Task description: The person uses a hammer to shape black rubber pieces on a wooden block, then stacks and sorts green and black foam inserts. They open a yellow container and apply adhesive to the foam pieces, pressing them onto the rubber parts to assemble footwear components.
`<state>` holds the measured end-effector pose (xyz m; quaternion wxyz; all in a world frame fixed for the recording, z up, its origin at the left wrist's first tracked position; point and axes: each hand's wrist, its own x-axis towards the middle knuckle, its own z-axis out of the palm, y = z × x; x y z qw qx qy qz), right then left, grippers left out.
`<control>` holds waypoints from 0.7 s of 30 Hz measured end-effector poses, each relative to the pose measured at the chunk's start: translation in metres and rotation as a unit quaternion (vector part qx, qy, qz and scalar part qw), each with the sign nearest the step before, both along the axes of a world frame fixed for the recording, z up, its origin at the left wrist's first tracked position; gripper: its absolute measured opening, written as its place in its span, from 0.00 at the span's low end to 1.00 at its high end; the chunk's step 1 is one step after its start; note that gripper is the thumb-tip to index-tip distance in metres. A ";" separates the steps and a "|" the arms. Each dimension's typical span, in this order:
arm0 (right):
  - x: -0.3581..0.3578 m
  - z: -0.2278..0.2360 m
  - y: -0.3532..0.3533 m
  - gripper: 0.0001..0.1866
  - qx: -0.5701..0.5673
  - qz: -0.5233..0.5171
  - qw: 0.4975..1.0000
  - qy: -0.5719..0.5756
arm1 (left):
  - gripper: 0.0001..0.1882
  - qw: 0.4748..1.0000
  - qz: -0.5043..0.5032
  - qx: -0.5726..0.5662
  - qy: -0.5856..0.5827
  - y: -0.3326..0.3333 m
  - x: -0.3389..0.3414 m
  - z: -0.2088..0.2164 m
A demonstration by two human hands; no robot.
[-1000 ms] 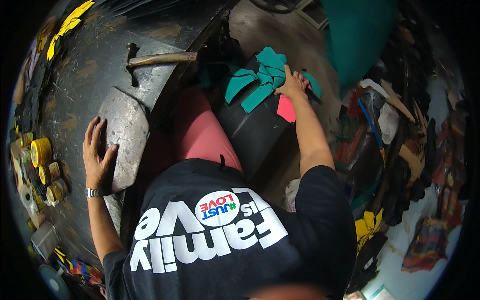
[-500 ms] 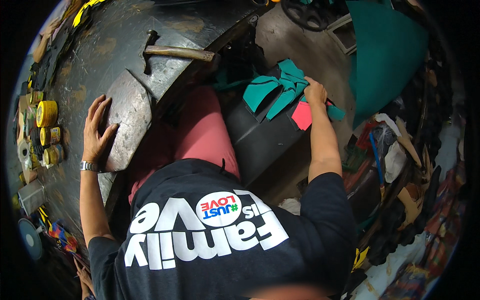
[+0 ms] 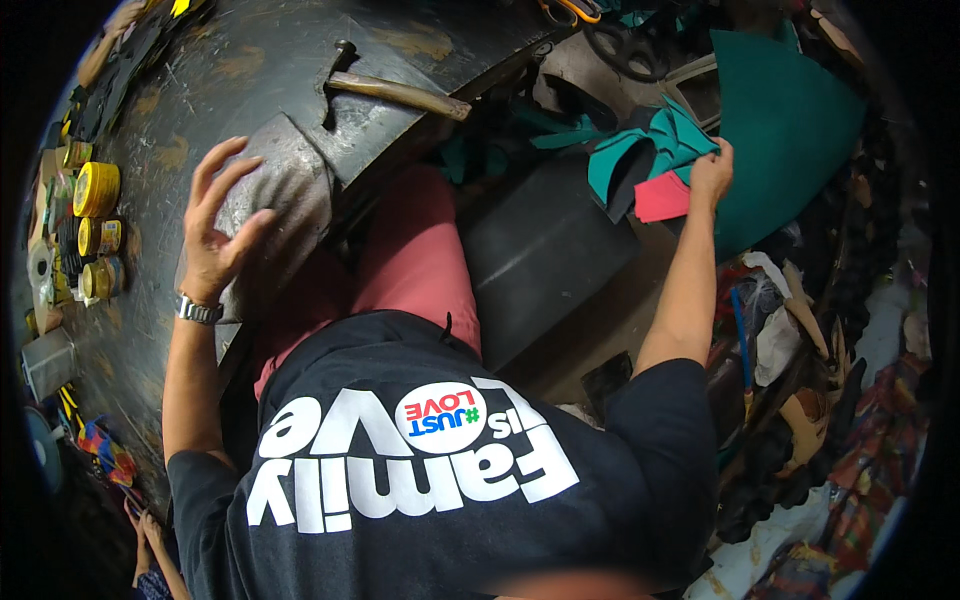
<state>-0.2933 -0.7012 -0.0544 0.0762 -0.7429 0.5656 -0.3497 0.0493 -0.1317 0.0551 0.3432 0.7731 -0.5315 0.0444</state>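
Teal cut pieces [image 3: 672, 140] were gripped at their right end, right of centre in the upper half of the frame, between the closed fingers and thumb of the right hand [image 3: 711, 175]. A pink piece [image 3: 662, 198] showed along their lower edge, close to that hand. Whether the bundle touched the black box [image 3: 545, 265] at its lower left could not be told. Behind the hand, a large green sheet [image 3: 790, 140] filled the upper right.

Left of centre, the left hand [image 3: 218, 235] was spread wide and held nothing, over a grey slab [image 3: 295, 190] marked by finger shadows. Above the slab, a hammer [image 3: 395, 93] lay on the dark table [image 3: 220, 100]; yellow tubs [image 3: 97, 190] stood at far left.
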 end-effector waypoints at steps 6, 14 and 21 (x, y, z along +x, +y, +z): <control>-0.012 0.040 0.017 0.14 0.028 -0.049 0.997 0.056 | 0.33 0.980 -0.195 -0.017 0.027 -0.086 -0.033 0.030; -0.001 -0.024 0.042 0.21 0.216 -0.179 0.959 0.023 | 0.26 0.915 -0.348 0.134 0.156 -0.176 -0.067 0.002; -0.048 -0.069 -0.002 0.25 0.188 -0.297 0.917 -0.187 | 0.25 0.897 -0.325 0.205 0.218 -0.175 -0.069 -0.013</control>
